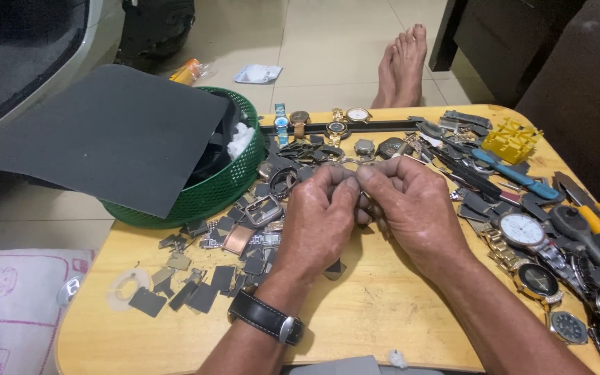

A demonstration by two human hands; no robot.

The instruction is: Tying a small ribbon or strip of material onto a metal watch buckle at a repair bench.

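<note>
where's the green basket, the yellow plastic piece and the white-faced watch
green basket (227, 186), head view, on its front mesh wall
yellow plastic piece (510, 139), head view, on its middle
white-faced watch (521, 229), head view, on its dial

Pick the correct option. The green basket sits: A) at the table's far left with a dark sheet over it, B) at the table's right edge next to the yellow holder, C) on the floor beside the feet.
A: the green basket stands at the far left of the wooden table, a dark sheet lying across its top.

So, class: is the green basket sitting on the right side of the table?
No. The green basket sits at the table's left edge, under a dark grey sheet.
</note>
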